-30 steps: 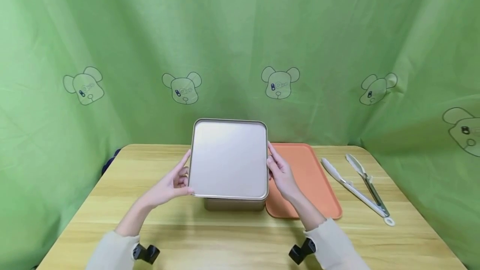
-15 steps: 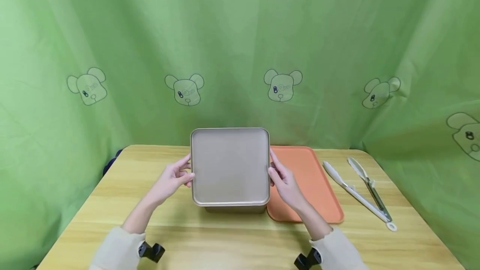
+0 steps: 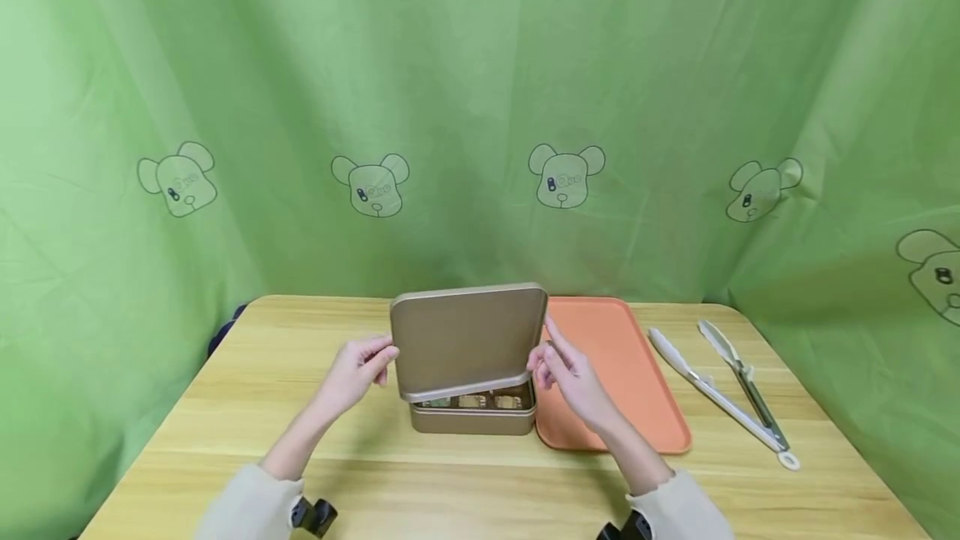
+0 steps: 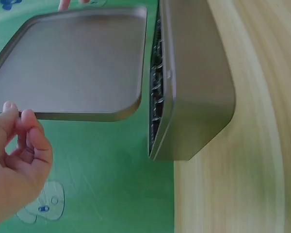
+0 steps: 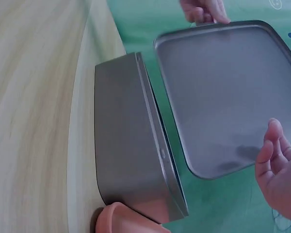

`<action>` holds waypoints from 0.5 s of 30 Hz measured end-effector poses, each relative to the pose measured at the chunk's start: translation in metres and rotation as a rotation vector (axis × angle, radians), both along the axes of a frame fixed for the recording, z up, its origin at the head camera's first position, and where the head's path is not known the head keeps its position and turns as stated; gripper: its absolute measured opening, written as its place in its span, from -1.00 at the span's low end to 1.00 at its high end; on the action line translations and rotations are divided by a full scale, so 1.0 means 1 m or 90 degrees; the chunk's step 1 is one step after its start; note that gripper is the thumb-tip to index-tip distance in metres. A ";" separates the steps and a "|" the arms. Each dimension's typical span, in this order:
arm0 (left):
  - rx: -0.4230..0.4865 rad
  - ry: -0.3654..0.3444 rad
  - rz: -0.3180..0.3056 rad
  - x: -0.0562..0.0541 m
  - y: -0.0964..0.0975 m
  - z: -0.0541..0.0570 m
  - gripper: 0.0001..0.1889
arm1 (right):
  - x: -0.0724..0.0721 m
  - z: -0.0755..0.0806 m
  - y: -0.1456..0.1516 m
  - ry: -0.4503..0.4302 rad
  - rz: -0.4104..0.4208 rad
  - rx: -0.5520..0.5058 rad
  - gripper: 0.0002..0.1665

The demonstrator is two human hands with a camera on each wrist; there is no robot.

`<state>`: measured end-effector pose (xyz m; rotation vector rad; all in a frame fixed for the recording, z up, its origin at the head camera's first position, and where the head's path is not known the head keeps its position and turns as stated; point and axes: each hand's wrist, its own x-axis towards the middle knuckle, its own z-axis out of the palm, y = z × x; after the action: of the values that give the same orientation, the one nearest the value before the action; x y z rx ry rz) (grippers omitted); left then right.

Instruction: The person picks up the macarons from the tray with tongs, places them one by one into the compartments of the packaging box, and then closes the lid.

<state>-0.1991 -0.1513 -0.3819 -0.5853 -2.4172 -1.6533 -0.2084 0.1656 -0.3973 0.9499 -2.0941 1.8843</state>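
Note:
A metal tin box [image 3: 472,422] stands on the wooden table, its top uncovered at the front. Inside show several small light-coloured pieces [image 3: 472,401], with dark dividers around them. Over the box the tin's lid [image 3: 465,340] is tilted up, its inner side facing me. My left hand [image 3: 354,375] pinches the lid's left edge between thumb and fingers, also seen in the left wrist view. At the lid's right edge is my right hand [image 3: 573,382], index finger extended along it. In the right wrist view its thumb is lifted off the lid. The lid hides the rear of the box.
An orange tray [image 3: 600,373] lies right beside the box. Further right, a pair of tongs [image 3: 723,398] lies spread on the table. A green curtain [image 3: 465,107] with bear-face prints hangs behind and at both sides.
The lid has come down and its face has swung from above toward me, uncovering the box's front contents. My right thumb has come away from the lid's edge. Tray and tongs stay put.

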 end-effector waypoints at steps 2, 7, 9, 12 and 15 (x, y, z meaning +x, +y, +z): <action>-0.003 -0.005 -0.017 -0.001 0.002 -0.004 -0.76 | 0.000 0.000 0.001 -0.036 0.019 -0.025 -0.42; 0.022 -0.030 -0.047 -0.005 0.003 -0.014 -0.67 | 0.000 0.001 0.000 -0.097 0.011 -0.051 -0.41; 0.021 -0.031 -0.045 -0.006 0.002 -0.017 -0.66 | 0.001 0.001 -0.001 -0.110 -0.005 -0.055 -0.46; 0.032 -0.039 -0.035 -0.007 0.001 -0.018 -0.63 | 0.004 0.000 -0.002 -0.121 -0.040 -0.058 -0.48; 0.054 -0.053 -0.028 -0.006 0.001 -0.016 -0.62 | 0.005 -0.001 -0.003 -0.127 -0.072 -0.043 -0.51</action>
<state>-0.2055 -0.1503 -0.3983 -0.5719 -2.3928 -1.8238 -0.2038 0.1623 -0.3983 0.6394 -2.1248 2.0504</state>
